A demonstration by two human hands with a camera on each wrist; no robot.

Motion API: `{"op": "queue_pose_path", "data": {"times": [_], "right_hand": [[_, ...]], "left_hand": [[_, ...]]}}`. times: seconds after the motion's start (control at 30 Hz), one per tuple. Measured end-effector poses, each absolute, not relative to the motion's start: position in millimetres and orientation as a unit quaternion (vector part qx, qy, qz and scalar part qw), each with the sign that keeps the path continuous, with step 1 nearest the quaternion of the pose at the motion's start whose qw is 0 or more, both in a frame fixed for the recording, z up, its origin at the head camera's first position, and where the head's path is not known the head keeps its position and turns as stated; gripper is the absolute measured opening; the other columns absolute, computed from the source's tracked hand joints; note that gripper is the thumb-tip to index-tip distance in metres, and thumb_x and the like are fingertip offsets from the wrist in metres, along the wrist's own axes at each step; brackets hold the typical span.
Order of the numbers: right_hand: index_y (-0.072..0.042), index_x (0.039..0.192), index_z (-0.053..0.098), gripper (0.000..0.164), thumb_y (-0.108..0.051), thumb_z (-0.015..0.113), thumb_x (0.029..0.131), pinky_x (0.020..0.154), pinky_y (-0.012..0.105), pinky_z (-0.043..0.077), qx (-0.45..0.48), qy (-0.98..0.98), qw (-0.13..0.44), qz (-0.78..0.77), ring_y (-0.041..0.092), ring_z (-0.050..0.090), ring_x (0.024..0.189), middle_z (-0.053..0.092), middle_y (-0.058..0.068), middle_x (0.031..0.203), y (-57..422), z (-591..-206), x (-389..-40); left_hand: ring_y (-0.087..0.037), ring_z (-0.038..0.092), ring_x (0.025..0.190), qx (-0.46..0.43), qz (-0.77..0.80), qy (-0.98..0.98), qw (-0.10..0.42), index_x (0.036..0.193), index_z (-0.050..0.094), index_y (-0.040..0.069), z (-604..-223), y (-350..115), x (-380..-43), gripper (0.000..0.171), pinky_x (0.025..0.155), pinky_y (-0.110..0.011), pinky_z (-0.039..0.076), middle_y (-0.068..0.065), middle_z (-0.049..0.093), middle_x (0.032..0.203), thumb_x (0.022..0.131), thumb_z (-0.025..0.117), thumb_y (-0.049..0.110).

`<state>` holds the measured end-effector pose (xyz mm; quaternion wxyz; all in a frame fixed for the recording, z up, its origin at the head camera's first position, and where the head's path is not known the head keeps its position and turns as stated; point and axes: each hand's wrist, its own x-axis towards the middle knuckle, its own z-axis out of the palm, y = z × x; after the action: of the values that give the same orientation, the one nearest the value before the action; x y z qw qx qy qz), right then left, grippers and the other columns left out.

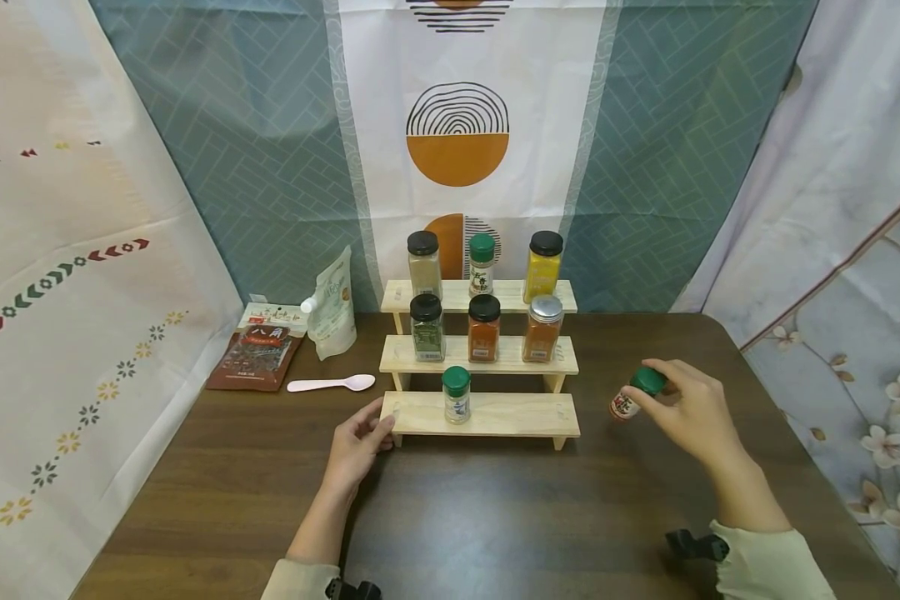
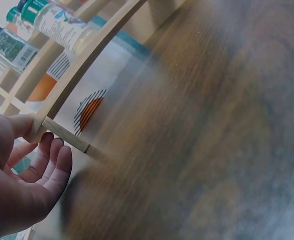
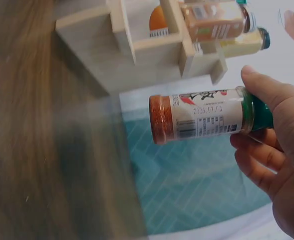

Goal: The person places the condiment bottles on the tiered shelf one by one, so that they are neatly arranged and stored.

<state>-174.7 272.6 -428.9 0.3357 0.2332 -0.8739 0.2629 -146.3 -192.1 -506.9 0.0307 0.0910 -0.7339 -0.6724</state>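
My right hand (image 1: 686, 408) grips a small spice jar (image 3: 201, 116) by its green cap, to the right of the rack; red powder shows at the jar's base in the right wrist view. My left hand (image 1: 358, 446) pinches the left end of the lowest step of a three-step wooden rack (image 1: 517, 414), thumb on top and fingers beneath. On that step stands a green-capped jar (image 1: 457, 398). The middle step bears a jar of green herbs (image 1: 427, 333), a black-capped orange jar (image 1: 483, 333) and a silver-capped jar (image 1: 543, 333).
On the top step stand a black-capped beige jar (image 1: 424, 267), a green-capped jar (image 1: 482, 267) and a yellow jar (image 1: 543, 268). Left of the rack lie a brown spice packet (image 1: 255, 354) and a white spoon (image 1: 333, 383), near an upright spouted pouch (image 1: 333, 312). Curtains border the table (image 1: 480, 517).
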Motion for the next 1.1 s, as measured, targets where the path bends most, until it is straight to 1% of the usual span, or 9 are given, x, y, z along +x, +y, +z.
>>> {"op": "queue_pose_path", "data": {"times": [0.27, 0.43, 0.6, 0.77, 0.87, 0.97, 1.03, 1.1], "right_hand": [[0.001, 0.105, 0.074, 0.051, -0.003, 0.096, 0.059, 0.062, 0.017, 0.050, 0.281, -0.852, 0.335, 0.289, 0.013, 0.060, 0.067, 0.071, 0.005, 0.087, 246.7, -419.5, -180.6], [-0.001, 0.107, 0.074, 0.049, -0.006, 0.095, 0.063, 0.063, 0.015, 0.051, 0.304, -0.849, 0.305, 0.305, 0.009, 0.061, 0.070, 0.070, 0.000, 0.089, 228.2, -416.9, -182.1], [0.000, 0.108, 0.073, 0.047, -0.009, 0.094, 0.067, 0.062, 0.015, 0.048, 0.335, -0.848, 0.270, 0.310, 0.007, 0.057, 0.071, 0.068, -0.001, 0.091, 208.8, -418.0, -183.1], [0.001, 0.108, 0.073, 0.047, -0.011, 0.094, 0.068, 0.062, 0.016, 0.050, 0.353, -0.844, 0.256, 0.312, 0.008, 0.060, 0.073, 0.070, 0.002, 0.095, 191.6, -420.9, -184.0], [0.001, 0.111, 0.073, 0.048, -0.015, 0.094, 0.070, 0.060, 0.021, 0.054, 0.354, -0.850, 0.239, 0.310, 0.011, 0.064, 0.076, 0.071, 0.007, 0.100, 180.6, -419.8, -184.7], [0.001, 0.113, 0.072, 0.049, -0.019, 0.093, 0.074, 0.060, 0.029, 0.058, 0.352, -0.857, 0.219, 0.306, 0.016, 0.067, 0.080, 0.072, 0.012, 0.104, 169.3, -417.8, -186.4], [0.001, 0.114, 0.072, 0.048, -0.020, 0.092, 0.075, 0.062, 0.035, 0.060, 0.353, -0.859, 0.207, 0.307, 0.019, 0.068, 0.082, 0.072, 0.013, 0.106, 162.2, -416.5, -187.6], [0.001, 0.115, 0.072, 0.048, -0.021, 0.091, 0.077, 0.064, 0.036, 0.060, 0.352, -0.862, 0.202, 0.304, 0.019, 0.068, 0.083, 0.071, 0.012, 0.105, 155.8, -415.2, -188.6]], "left_hand": [[-0.025, 0.068, 0.079, 0.086, -0.671, -0.736, 0.033, 0.141, 0.055, -0.002, -507.2, -192.0, -146.2, 0.047, 0.071, -0.028, 0.060, -0.013, 0.068, 0.092, 0.098, 0.069, 0.008], [-0.023, 0.068, 0.078, 0.085, -0.673, -0.734, 0.033, 0.142, 0.054, -0.004, -506.9, -191.6, -145.4, 0.048, 0.071, -0.028, 0.060, -0.014, 0.068, 0.093, 0.098, 0.069, 0.009], [-0.022, 0.069, 0.079, 0.087, -0.677, -0.730, 0.031, 0.142, 0.054, -0.003, -505.4, -188.9, -144.1, 0.049, 0.072, -0.029, 0.060, -0.014, 0.069, 0.095, 0.097, 0.069, 0.009], [-0.024, 0.069, 0.081, 0.083, -0.678, -0.730, 0.027, 0.143, 0.053, -0.003, -504.4, -188.0, -143.8, 0.051, 0.073, -0.030, 0.060, -0.014, 0.069, 0.096, 0.097, 0.070, 0.009], [-0.024, 0.069, 0.080, 0.086, -0.677, -0.730, 0.027, 0.143, 0.054, -0.003, -504.2, -188.4, -144.2, 0.050, 0.073, -0.029, 0.060, -0.015, 0.069, 0.096, 0.097, 0.070, 0.009], [-0.023, 0.069, 0.079, 0.087, -0.675, -0.732, 0.029, 0.143, 0.054, -0.003, -504.3, -189.4, -144.0, 0.049, 0.072, -0.029, 0.060, -0.015, 0.068, 0.095, 0.097, 0.069, 0.009], [-0.023, 0.069, 0.079, 0.089, -0.674, -0.733, 0.029, 0.143, 0.054, -0.002, -504.7, -189.9, -144.0, 0.049, 0.072, -0.029, 0.060, -0.015, 0.068, 0.095, 0.097, 0.069, 0.009], [-0.023, 0.069, 0.079, 0.087, -0.673, -0.734, 0.028, 0.142, 0.054, -0.002, -505.6, -190.0, -144.7, 0.048, 0.072, -0.029, 0.060, -0.016, 0.068, 0.095, 0.097, 0.069, 0.009]]}}
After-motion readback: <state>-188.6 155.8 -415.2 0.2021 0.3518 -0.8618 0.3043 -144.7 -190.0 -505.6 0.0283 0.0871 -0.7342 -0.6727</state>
